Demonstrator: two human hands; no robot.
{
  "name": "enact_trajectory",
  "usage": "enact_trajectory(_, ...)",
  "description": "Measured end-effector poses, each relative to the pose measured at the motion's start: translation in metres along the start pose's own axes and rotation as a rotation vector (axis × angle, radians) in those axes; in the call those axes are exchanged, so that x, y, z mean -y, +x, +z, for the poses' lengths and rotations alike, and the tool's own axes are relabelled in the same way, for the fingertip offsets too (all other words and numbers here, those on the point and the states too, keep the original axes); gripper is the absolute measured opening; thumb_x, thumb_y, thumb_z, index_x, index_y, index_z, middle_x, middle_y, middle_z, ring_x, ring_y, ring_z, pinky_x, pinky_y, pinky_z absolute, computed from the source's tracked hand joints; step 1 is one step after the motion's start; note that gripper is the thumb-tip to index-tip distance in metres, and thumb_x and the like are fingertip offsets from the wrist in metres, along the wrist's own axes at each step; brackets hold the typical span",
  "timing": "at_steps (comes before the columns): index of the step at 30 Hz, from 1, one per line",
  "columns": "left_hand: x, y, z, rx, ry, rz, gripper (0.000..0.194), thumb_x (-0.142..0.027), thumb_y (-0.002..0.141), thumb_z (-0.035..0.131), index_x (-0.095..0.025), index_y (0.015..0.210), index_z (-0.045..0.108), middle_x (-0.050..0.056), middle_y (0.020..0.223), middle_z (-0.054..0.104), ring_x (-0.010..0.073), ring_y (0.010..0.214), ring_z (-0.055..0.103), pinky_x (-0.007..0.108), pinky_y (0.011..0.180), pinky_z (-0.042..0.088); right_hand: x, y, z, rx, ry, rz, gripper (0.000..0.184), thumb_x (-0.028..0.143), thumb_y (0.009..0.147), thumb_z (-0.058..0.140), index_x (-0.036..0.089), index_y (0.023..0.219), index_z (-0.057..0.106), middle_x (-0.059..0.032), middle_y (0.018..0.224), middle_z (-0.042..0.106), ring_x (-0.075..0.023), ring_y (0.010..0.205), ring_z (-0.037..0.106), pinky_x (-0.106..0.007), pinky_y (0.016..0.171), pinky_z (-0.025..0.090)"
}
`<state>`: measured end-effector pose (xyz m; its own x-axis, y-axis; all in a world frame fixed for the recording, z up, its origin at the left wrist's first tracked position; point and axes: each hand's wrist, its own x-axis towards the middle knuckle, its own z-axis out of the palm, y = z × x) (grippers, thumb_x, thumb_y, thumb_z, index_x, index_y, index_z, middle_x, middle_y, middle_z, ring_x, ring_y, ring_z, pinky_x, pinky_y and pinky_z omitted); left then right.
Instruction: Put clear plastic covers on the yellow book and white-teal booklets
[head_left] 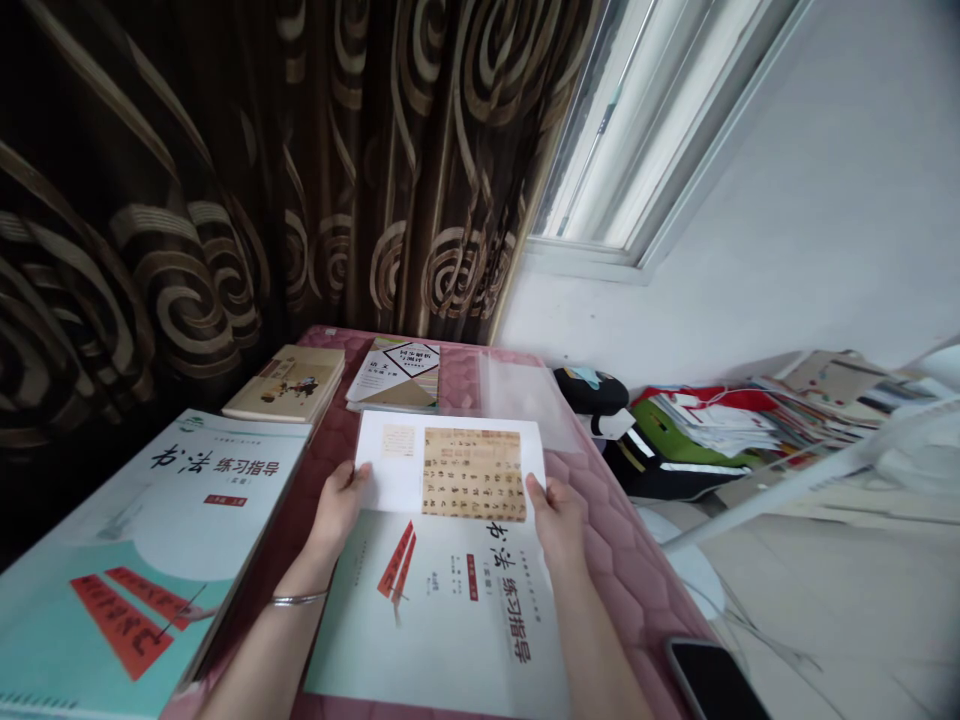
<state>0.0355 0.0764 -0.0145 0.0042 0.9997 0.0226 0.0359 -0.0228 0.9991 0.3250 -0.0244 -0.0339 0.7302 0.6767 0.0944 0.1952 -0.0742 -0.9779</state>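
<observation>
A calligraphy practice book (442, 620) lies open in front of me, turned sideways. Its upper leaf (390, 485) is white with a tan picture of brush writing, and the lower page is pale green with red strips and black characters. My left hand (337, 508) pinches the left edge of the upper leaf near the fold. On the opposite edge, my right hand (559, 515) grips the same leaf, thumb on top. A silver bangle circles my left wrist.
Left of the open book sits a stack of similar calligraphy books (247, 540). Behind are a tan book (289, 388), a white-covered book (397, 375) and a translucent sheet (517, 390). A phone (716, 680) rests at lower right. Beyond the pink quilted surface (630, 570) are bags (667, 455) and piled papers.
</observation>
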Motion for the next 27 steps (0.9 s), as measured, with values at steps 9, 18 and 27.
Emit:
enact_trajectory(9,-0.0007,-0.0005,-0.0001,-0.006,-0.006,-0.001,0.048,-0.064,0.061,0.069,-0.017,0.065,0.056,-0.002,0.06,0.054,0.0138,0.06,0.047,0.024,0.056,0.036,-0.0036,0.0016,0.0017,-0.02,0.06,0.045,0.049,0.067,0.067,0.068,0.018,0.075,0.067,0.0,0.06,0.064,-0.0191,0.056,0.057,-0.029,0.05,0.042)
enact_trajectory(18,0.0008,0.0011,-0.0006,0.007,-0.04,-0.007,0.052,-0.065,0.061,0.071,-0.016,0.074,0.063,0.002,0.069,0.063,0.0178,0.067,0.055,0.027,0.063,0.041,0.0003,-0.001,0.0006,-0.003,0.016,0.032,0.047,0.067,0.071,0.066,0.02,0.074,0.066,0.0008,0.058,0.063,-0.0197,0.056,0.058,-0.029,0.05,0.043)
enact_trajectory(27,0.0048,0.001,-0.0011,0.007,-0.013,0.016,0.046,-0.06,0.066,0.07,-0.015,0.075,0.062,0.001,0.067,0.063,0.0171,0.066,0.055,0.027,0.062,0.042,-0.0012,-0.0012,0.0026,-0.004,0.168,0.068,0.048,0.066,0.067,0.071,0.02,0.076,0.065,0.0015,0.058,0.063,-0.0177,0.051,0.055,-0.029,0.048,0.043)
